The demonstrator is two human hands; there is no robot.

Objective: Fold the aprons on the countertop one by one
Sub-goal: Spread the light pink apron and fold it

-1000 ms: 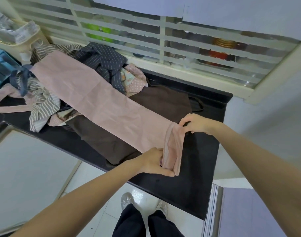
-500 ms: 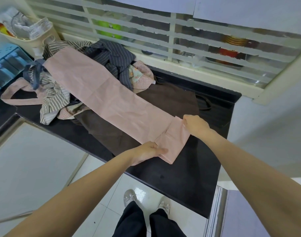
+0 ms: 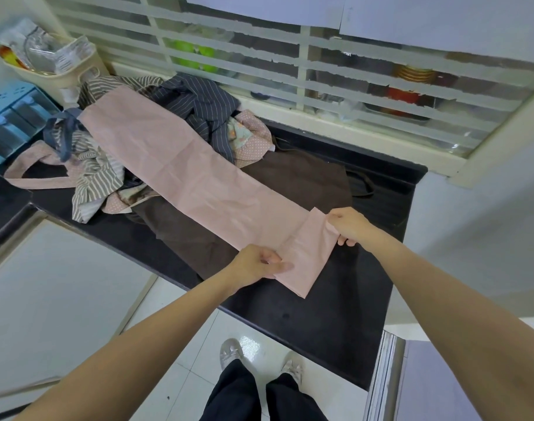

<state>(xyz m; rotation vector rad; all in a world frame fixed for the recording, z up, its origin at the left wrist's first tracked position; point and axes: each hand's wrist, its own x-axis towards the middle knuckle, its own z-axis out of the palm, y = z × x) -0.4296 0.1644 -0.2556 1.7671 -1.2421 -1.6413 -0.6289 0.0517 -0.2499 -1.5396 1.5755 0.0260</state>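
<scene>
Pink apron, already narrowed to long strip, lies diagonal across bench, 10 o'clock to 5 o'clock. Near end turned over once. Left hand pinches fold's near corner; right hand pinches far corner. Lengthwise folding barely begun. Brown apron underneath, crumpled apron pile at 10 o'clock unfolded.

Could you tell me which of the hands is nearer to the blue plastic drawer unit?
Left. The left hand pinches the pink apron's near edge, on the side toward the drawer unit; the right hand grips the far edge, farther away.
</scene>
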